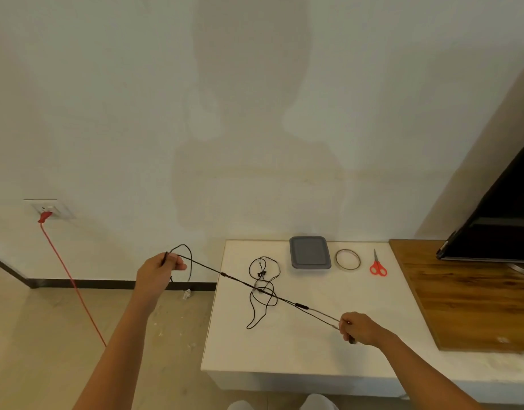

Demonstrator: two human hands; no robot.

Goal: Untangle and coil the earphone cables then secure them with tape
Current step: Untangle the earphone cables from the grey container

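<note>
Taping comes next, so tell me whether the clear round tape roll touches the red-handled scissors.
Apart. The head view shows bare white tabletop between the clear round tape roll and the red-handled scissors.

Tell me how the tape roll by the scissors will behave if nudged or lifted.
The tape roll lies flat on the table, so a nudge should slide it rather than roll it. It is a thin, hollow ring, so probably light. Stood on edge, it would likely roll.
</note>
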